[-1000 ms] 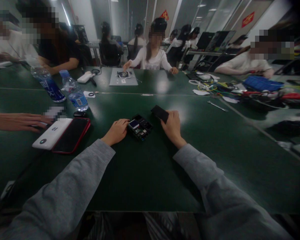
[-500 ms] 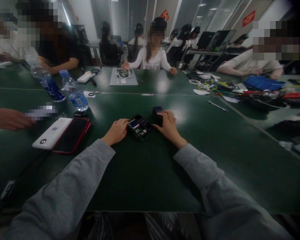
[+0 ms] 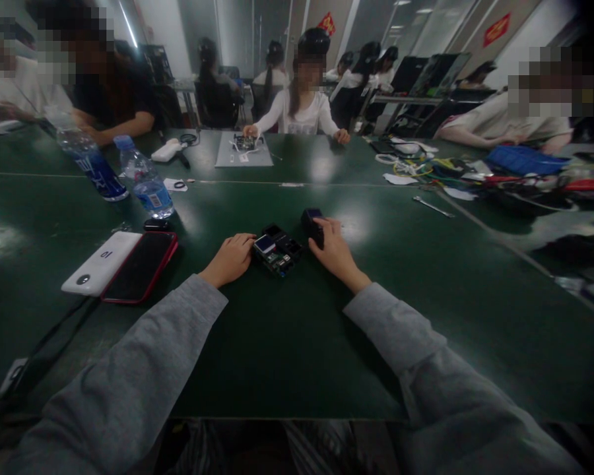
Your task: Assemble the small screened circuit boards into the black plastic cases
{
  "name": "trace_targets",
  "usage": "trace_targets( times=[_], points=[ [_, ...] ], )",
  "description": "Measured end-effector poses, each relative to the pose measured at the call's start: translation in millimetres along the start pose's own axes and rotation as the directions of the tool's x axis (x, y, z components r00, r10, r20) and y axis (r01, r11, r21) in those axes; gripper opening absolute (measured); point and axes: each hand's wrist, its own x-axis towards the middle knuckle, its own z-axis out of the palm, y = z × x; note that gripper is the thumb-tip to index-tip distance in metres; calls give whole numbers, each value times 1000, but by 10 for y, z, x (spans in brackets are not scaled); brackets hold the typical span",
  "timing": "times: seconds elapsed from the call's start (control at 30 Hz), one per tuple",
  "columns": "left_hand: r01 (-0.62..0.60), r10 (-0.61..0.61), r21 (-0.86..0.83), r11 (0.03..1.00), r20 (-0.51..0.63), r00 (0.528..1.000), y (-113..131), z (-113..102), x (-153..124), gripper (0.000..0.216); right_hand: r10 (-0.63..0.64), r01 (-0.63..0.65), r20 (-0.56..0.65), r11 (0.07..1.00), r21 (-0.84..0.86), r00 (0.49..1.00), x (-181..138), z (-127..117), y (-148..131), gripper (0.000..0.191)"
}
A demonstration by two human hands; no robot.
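A small open electronic device (image 3: 278, 251), with a screen, a bare circuit board and black housing parts, lies on the green table in front of me. My left hand (image 3: 230, 258) rests at its left edge, fingers stretched out and touching or almost touching it; the thumb is hidden. To the right of the device, my right hand (image 3: 335, 252) is closed around the right side of a small black box (image 3: 313, 221) with a dark, glossy top. Fingers lie over the box and the thumb is at its near side. Its underside is hidden.
Left stand two water bottles (image 3: 151, 188), a white power bank (image 3: 101, 262) and a red-edged phone (image 3: 141, 267). A wrench (image 3: 433, 206) and tangled cables (image 3: 426, 170) lie right. Opposite, a person (image 3: 304, 109) touches a board on a grey mat (image 3: 222, 155).
A co-worker's hand with a blurred object has left the view at the left. My right thumb has drawn in against the black box. The person opposite has moved a hand onto the board.
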Motion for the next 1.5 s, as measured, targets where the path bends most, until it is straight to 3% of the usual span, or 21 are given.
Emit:
trace_targets(
  times=[0.33, 0.73, 0.87, 0.97, 1.1, 1.2, 1.3, 1.5],
  points=[
    [-3, 3, 2, 1000, 13, 1000, 2, -17, 1, 39, 80, -80, -15, 997, -17, 997, 8, -19, 40, 53],
    [-11, 11, 10, 1000, -10, 1000, -17, 24, 4, 38, 245, -255, -165, 966, -42, 955, 15, -36, 153, 50],
    [-16, 16, 11, 1000, -13, 1000, -18, 19, 0, 38, 125, -138, -381, 990, -6, 916, 46, -82, 136, 47],
    [-25, 26, 12, 1000, -21, 999, -19, 20, -3, 37, 0, -4, -450, 1000, -8, 893, 46, -134, 27, 46],
    [-20, 20, 8, 1000, -21, 1000, -8, 10, -2, 38, -85, 102, -331, 994, 33, 940, 20, -125, -108, 45],
    [-19, 19, 6, 1000, -15, 1000, -1, 0, 0, 38, -139, 144, -106, 988, 50, 985, 10, -55, -106, 47],
    [-16, 16, 5, 1000, -5, 1000, -7, 1, 5, 39, -173, 170, 69, 984, 44, 982, 9, 9, -51, 55],
    [-17, 17, 4, 1000, -8, 1000, -27, 22, 8, 39, -163, 164, 90, 987, 7, 982, 8, 42, -7, 59]
  ],
)
